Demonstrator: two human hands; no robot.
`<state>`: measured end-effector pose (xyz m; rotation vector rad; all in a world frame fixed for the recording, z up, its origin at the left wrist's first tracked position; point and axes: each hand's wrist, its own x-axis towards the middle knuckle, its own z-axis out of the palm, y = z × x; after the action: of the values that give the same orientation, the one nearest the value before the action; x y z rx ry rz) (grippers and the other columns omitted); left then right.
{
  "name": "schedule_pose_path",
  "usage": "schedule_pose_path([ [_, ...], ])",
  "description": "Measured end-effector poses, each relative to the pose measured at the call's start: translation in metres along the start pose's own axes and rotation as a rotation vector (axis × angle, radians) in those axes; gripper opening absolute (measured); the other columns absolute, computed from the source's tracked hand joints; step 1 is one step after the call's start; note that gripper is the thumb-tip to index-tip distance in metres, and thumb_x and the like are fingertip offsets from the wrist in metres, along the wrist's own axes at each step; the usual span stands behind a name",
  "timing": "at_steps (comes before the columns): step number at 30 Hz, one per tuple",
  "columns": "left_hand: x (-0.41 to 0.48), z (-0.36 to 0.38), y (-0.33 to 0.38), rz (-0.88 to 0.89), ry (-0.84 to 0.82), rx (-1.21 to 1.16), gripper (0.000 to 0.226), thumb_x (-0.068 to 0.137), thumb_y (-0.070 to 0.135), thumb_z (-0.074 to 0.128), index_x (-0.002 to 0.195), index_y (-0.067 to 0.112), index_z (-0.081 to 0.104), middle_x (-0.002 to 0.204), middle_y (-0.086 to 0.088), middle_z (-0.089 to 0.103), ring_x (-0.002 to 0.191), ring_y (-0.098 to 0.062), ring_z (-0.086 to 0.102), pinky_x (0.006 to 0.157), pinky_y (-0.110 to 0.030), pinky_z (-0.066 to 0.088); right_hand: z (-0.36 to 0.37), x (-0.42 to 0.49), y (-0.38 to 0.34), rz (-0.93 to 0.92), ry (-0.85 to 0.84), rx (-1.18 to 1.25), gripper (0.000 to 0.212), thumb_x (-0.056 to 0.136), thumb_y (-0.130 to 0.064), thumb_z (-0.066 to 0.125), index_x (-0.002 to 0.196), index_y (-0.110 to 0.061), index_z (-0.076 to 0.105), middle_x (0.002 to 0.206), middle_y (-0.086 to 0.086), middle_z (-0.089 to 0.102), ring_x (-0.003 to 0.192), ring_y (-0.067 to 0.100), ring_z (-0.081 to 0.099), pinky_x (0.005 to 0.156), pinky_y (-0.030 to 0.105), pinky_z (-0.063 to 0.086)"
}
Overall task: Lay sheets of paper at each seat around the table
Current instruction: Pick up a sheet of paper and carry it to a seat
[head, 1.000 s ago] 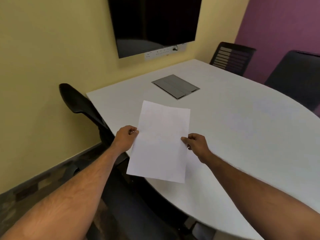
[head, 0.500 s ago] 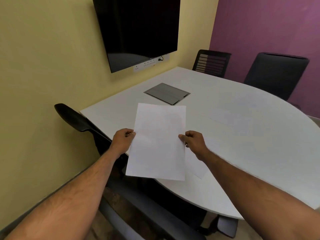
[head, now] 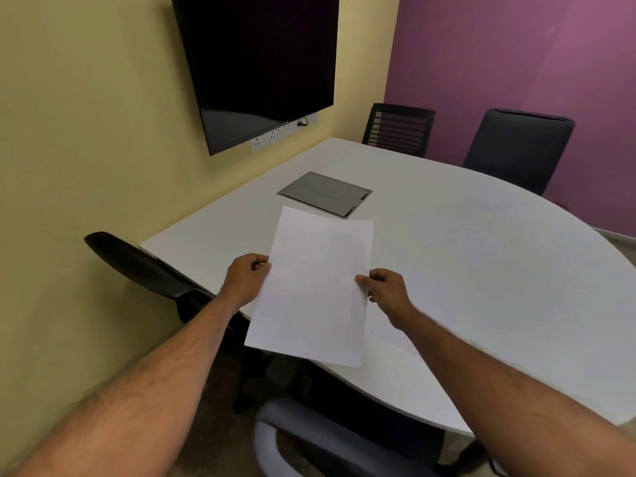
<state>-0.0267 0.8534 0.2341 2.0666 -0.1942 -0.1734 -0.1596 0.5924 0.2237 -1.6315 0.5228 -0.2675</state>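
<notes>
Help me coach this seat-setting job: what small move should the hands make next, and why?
Probably lower the sheet of paper flat onto the table in front of the near-left chair. The left hand and right hand pinch its side edges, and its near end overhangs the table edge.

- A small office meeting room.
- A large white table (head: 481, 270) with a rounded end fills most of the floor.
- A grey flip-lid cable box (head: 324, 194) is set flush into the tabletop.
- Black office chairs (head: 519, 149) stand around the table, two at the far side against a purple wall.
- A dark flat screen (head: 261, 63) hangs on the yellow wall, with a socket strip (head: 284, 131) just below it.
</notes>
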Motion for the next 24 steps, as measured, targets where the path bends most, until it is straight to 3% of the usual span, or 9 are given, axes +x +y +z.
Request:
schedule_pose_path([
  [5, 0.036, -0.04, -0.019, 0.06, -0.109, 0.05, 0.03, 0.094, 0.02, 0.059, 0.122, 0.009, 0.063, 0.104, -0.004, 0.066, 0.09, -0.019, 0.059, 0.091, -0.035, 0.051, 0.053, 0.0, -0.004, 0.031, 0.093, 0.006, 0.022, 0.085, -0.012, 0.072, 0.066, -0.011, 0.06, 0.063, -0.004, 0.059, 0.054, 0.006, 0.054, 0.056, 0.022, 0.045],
  [11, 0.074, -0.067, -0.026, 0.097, -0.208, 0.075, 0.029, 0.093, 0.018, 0.06, 0.121, 0.011, 0.064, 0.099, -0.003, 0.065, 0.094, -0.022, 0.062, 0.094, -0.038, 0.052, 0.086, 0.002, -0.008, 0.052, 0.184, 0.035, 0.027, 0.085, -0.012, 0.072, 0.062, -0.014, 0.059, 0.057, -0.009, 0.058, 0.054, 0.007, 0.053, 0.059, 0.026, 0.045],
  [21, 0.123, -0.069, -0.026, 0.101, -0.233, 0.084, 0.029, 0.093, 0.017, 0.059, 0.121, 0.01, 0.062, 0.101, -0.003, 0.064, 0.096, -0.02, 0.061, 0.093, -0.037, 0.052, 0.108, 0.05, 0.003, 0.081, 0.217, 0.096, 0.016, 0.085, -0.018, 0.073, 0.075, -0.008, 0.067, 0.07, 0.0, 0.062, 0.067, 0.017, 0.055, 0.069, 0.035, 0.049],
  [24, 0.144, -0.076, -0.026, 0.099, -0.216, 0.054, 0.025, 0.094, 0.016, 0.059, 0.118, 0.015, 0.063, 0.093, -0.001, 0.061, 0.083, -0.017, 0.059, 0.082, -0.033, 0.052, 0.121, 0.067, 0.002, 0.084, 0.206, 0.098, 0.017, 0.085, -0.018, 0.073, 0.073, -0.007, 0.066, 0.068, 0.0, 0.061, 0.066, 0.016, 0.055, 0.068, 0.033, 0.048],
])
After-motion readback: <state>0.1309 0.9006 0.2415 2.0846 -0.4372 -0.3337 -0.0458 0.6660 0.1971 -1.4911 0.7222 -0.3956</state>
